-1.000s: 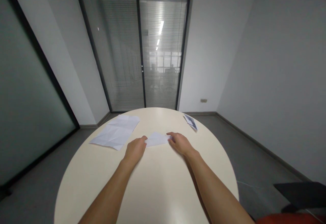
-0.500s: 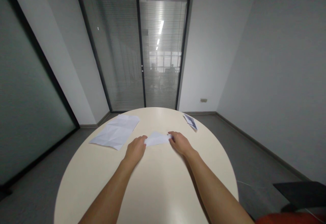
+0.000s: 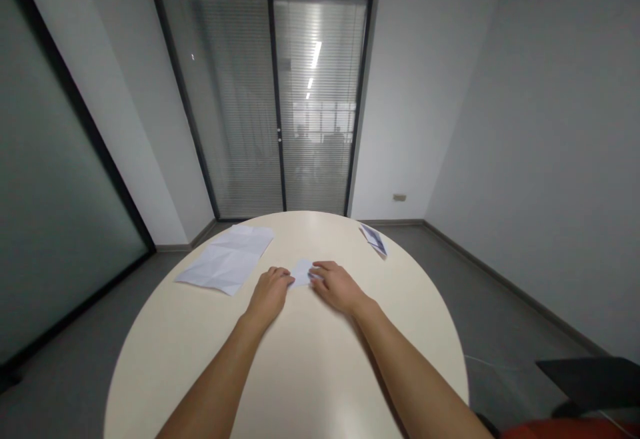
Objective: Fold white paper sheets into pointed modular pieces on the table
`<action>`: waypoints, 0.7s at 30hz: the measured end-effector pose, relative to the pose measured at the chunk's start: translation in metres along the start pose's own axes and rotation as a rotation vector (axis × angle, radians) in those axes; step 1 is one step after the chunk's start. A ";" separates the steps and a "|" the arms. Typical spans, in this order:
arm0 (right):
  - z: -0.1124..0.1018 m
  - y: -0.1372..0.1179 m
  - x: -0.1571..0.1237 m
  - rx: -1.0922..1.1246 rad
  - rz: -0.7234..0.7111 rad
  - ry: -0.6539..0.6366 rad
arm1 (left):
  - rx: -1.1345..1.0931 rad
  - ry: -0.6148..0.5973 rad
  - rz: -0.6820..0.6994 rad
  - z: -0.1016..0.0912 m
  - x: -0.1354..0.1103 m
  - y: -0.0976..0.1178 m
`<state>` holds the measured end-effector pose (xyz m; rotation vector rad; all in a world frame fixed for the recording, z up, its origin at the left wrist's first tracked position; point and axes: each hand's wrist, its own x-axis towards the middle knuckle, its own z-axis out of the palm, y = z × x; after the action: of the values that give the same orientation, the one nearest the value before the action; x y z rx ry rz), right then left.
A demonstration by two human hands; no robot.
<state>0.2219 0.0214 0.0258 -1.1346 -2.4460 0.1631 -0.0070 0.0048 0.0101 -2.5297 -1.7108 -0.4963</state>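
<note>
Between my two hands lies a small folded piece of white paper (image 3: 301, 272) on the round table. My left hand (image 3: 271, 292) is closed on the paper's left edge, fingertips pressed together there. At the right side, my right hand (image 3: 340, 286) grips the paper, its fingers bent over the folded-in right part and hiding it. The paper's middle and its far edge show between the fingertips.
A large creased white sheet (image 3: 227, 258) lies at the table's left. At the far right edge rests a folded paper with a dark printed area (image 3: 374, 240). The cream round table (image 3: 300, 372) has a curved rim. A black and red chair (image 3: 590, 382) stands at lower right.
My right hand has moved left, bringing the paper's right part inward, so less of the paper shows. My left hand has shifted slightly right. The other papers stay where they were.
</note>
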 end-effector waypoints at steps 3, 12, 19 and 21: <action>0.007 -0.021 0.000 0.079 -0.147 -0.132 | 0.015 -0.042 -0.007 -0.008 0.000 0.005; 0.014 -0.008 -0.004 0.058 0.152 -0.289 | 0.022 -0.082 -0.077 -0.016 -0.002 0.012; 0.005 0.002 -0.004 -0.008 0.208 -0.173 | 0.026 -0.059 -0.090 -0.013 -0.005 0.020; -0.002 -0.001 -0.003 -0.027 0.155 -0.144 | 0.038 -0.046 -0.083 -0.010 -0.006 0.020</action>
<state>0.2234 0.0184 0.0266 -1.3687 -2.4891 0.2677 0.0070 -0.0105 0.0205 -2.4717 -1.8285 -0.4090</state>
